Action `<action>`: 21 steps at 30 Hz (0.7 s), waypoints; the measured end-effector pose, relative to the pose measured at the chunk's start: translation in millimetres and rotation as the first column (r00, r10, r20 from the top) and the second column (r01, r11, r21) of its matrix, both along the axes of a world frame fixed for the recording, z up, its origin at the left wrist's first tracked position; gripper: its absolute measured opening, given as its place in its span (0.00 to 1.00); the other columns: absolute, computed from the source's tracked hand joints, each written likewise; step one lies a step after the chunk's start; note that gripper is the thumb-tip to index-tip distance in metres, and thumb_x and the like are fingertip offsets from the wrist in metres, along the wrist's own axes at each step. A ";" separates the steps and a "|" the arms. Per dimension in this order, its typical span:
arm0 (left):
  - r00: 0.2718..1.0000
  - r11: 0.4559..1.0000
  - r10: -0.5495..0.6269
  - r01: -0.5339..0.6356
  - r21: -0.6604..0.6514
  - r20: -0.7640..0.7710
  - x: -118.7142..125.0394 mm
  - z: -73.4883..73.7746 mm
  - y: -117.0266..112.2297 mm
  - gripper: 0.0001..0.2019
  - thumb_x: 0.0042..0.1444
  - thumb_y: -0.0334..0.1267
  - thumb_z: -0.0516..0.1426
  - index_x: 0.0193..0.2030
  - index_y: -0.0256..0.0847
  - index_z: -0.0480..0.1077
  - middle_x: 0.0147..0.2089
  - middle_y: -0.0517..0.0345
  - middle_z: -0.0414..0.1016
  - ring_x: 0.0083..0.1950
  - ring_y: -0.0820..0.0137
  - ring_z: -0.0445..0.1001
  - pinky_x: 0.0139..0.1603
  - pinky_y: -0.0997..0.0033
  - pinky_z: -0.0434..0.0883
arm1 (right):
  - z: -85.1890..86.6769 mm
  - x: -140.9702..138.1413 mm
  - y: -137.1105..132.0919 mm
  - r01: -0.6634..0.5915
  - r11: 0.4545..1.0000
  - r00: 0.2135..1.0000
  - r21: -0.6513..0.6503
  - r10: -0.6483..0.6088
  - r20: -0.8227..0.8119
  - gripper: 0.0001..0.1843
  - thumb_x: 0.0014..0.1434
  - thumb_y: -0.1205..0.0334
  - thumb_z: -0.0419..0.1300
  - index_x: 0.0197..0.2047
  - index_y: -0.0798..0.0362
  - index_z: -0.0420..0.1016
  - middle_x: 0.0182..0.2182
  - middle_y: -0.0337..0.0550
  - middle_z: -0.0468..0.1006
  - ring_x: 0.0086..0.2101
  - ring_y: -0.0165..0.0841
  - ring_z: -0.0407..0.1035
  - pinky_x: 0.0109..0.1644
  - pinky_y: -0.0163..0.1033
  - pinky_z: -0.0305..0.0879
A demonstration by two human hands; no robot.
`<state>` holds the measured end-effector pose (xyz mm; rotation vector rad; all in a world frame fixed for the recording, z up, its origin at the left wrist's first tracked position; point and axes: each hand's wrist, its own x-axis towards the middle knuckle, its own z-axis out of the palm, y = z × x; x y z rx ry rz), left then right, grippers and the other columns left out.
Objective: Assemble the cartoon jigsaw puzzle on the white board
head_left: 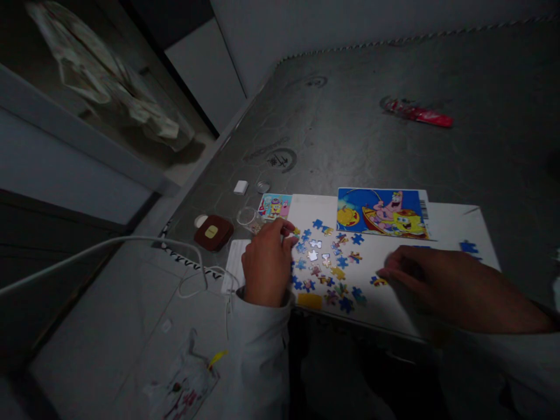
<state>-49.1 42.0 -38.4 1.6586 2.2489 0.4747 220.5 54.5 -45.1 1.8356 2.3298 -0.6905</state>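
Note:
My left hand (268,262) is at the left end of the white board (396,303), thumb and forefinger closed about a small yellow-green puzzle piece (296,231). Loose puzzle pieces (312,255), mostly blue with some yellow, lie scattered to its right. Over the board's right half hovers my right hand (437,286), slightly blurred, with its fingers pinched together; what they hold, if anything, I cannot make out. A blue and yellow puzzle piece (378,281) lies just left of those fingertips. Behind the pieces is a cartoon picture card (380,213), and blue pieces (469,248) sit at the far right.
Left of the board are a brown case (213,233), a clear round container (248,217), a white block (240,187) and a smaller picture card (275,206). A white cable (131,239) crosses the left side. A red package (420,112) lies farther back on the grey surface (350,134).

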 end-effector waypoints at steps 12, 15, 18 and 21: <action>0.998 0.997 -0.061 0.062 0.040 -0.023 -0.2 -3.2 -1.5 0.09 0.62 0.33 0.60 0.47 0.49 0.76 0.49 0.59 0.80 0.50 0.62 0.77 0.48 0.62 0.70 | 3.0 -1.0 0.0 -0.003 1.000 1.000 -0.001 0.003 -0.007 0.20 0.62 0.38 0.53 0.34 0.42 0.77 0.30 0.43 0.81 0.29 0.43 0.74 0.29 0.45 0.61; 0.998 0.998 -0.058 0.059 0.033 -0.035 0.0 -4.0 -1.1 0.07 0.63 0.33 0.59 0.44 0.47 0.77 0.49 0.57 0.79 0.49 0.62 0.77 0.50 0.62 0.70 | 1.0 0.3 -0.6 -0.016 0.999 1.000 0.027 0.017 -0.025 0.20 0.62 0.38 0.53 0.34 0.43 0.77 0.30 0.43 0.81 0.28 0.42 0.74 0.29 0.45 0.61; 0.997 0.997 -0.063 0.065 0.049 -0.035 0.1 -4.9 -0.2 0.07 0.64 0.33 0.57 0.45 0.44 0.76 0.48 0.55 0.79 0.48 0.62 0.77 0.50 0.62 0.70 | -0.9 1.5 -0.8 -0.026 0.999 0.999 0.048 0.027 -0.034 0.21 0.62 0.38 0.53 0.34 0.44 0.77 0.29 0.44 0.81 0.27 0.41 0.73 0.27 0.43 0.60; 0.998 0.996 -0.063 0.064 0.063 -0.023 0.9 -5.6 0.3 0.06 0.65 0.36 0.57 0.44 0.42 0.76 0.47 0.54 0.79 0.48 0.62 0.77 0.50 0.62 0.70 | -0.7 1.8 -0.7 -0.016 0.999 1.000 0.031 0.016 -0.009 0.21 0.62 0.38 0.52 0.35 0.43 0.77 0.30 0.43 0.81 0.28 0.41 0.74 0.28 0.44 0.60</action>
